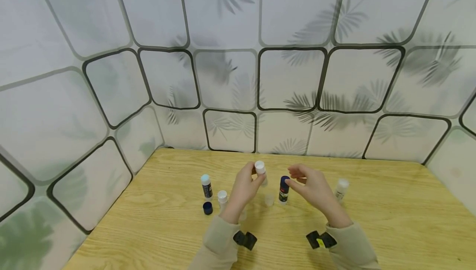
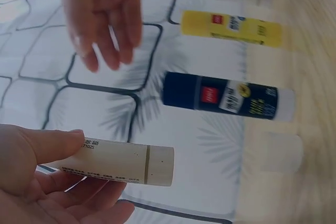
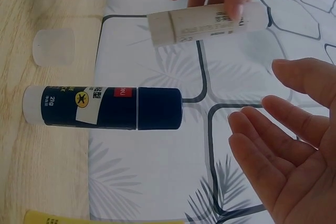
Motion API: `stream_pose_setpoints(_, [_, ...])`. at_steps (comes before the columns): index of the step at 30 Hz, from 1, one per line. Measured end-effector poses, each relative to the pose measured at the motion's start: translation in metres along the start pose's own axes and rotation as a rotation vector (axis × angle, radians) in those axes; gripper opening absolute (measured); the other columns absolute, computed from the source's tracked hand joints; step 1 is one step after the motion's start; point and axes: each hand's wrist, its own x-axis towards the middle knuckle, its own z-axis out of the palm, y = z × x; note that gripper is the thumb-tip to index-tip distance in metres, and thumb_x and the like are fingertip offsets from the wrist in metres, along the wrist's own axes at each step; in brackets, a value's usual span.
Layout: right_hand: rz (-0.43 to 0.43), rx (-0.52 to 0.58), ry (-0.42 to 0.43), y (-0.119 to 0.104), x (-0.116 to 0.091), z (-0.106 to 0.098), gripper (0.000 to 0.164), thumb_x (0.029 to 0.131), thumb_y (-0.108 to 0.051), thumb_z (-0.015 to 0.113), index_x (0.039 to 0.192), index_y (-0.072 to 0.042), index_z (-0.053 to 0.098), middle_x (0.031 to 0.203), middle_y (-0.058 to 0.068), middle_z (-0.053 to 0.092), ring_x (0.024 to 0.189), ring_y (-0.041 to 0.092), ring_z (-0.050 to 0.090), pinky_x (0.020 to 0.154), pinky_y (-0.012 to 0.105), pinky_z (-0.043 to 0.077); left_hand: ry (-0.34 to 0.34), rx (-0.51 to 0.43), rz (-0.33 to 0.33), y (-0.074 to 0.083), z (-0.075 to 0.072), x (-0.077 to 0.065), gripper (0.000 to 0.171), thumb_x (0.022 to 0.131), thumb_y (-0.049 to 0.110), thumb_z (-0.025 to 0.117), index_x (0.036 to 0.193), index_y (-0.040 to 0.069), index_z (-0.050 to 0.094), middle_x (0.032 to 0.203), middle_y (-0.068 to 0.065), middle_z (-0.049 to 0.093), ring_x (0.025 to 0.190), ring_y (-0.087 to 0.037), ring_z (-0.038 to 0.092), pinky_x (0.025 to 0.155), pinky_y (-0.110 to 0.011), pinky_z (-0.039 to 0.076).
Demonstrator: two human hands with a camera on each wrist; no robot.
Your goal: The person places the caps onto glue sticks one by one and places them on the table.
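My left hand (image 1: 243, 187) holds a white glue stick (image 2: 118, 162) between thumb and fingers, raised above the table. My right hand (image 3: 286, 145) has relaxed fingers and nothing in its grasp. Beside it a dark blue glue stick (image 3: 105, 107) stands upright with its blue cap on; in the head view the right thumb overlaps its top. Between the hands a translucent cap (image 1: 269, 199) lies on the wooden table (image 1: 160, 228). A yellow glue stick (image 2: 231, 28) stands beyond the blue one, hidden behind my right hand in the head view.
To the left stand a dark-labelled glue stick with a pale top (image 1: 206, 187) and a white-topped one (image 1: 222, 197) partly behind my left forearm. A loose navy cap (image 1: 208, 208) lies near them. Another white glue stick (image 1: 341, 189) stands right of my right hand. A patterned cloth (image 1: 230, 80) encloses the table.
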Motion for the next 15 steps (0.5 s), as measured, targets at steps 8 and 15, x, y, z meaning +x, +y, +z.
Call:
stream_pose_setpoints(8, [-0.018, -0.001, 0.011, 0.0, 0.0, -0.002, 0.03, 0.08, -0.011, 0.066, 0.105, 0.002, 0.057, 0.096, 0.013, 0.06, 0.088, 0.026, 0.058, 0.076, 0.038, 0.048, -0.003, -0.073, 0.007, 0.018, -0.009, -0.006, 0.023, 0.088, 0.013, 0.056, 0.107, 0.002, 0.053, 0.107, -0.011, 0.055, 0.102, -0.026, 0.051, 0.081, -0.039, 0.045])
stream_pose_setpoints(15, [-0.014, -0.009, 0.014, 0.0, -0.001, -0.002, 0.03, 0.08, -0.012, 0.066, 0.105, 0.001, 0.057, 0.097, 0.013, 0.06, 0.088, 0.026, 0.058, 0.076, 0.037, 0.048, -0.049, -0.113, 0.06, 0.015, -0.012, -0.011, 0.027, 0.089, 0.015, 0.054, 0.112, 0.001, 0.053, 0.109, -0.011, 0.055, 0.102, -0.024, 0.051, 0.081, -0.039, 0.045])
